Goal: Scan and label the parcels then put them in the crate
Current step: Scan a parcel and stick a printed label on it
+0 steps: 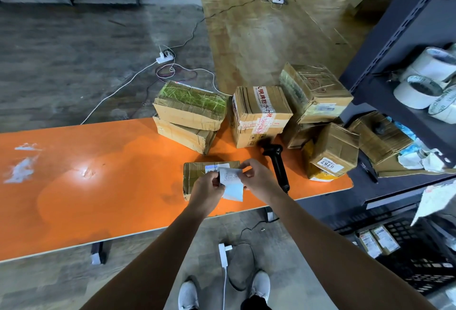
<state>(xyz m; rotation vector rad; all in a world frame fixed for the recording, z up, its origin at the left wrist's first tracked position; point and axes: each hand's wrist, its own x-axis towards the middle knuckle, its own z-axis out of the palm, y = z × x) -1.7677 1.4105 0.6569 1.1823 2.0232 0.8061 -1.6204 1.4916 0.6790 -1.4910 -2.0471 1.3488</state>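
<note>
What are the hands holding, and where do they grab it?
Both pinch a white label: the left hand at its left edge, the right hand at its top right edge, above a small parcel.

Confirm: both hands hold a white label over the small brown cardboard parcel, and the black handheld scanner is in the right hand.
No. In the head view the black handheld scanner lies on the orange table beside the right hand, which pinches the white label. Otherwise right.
</note>
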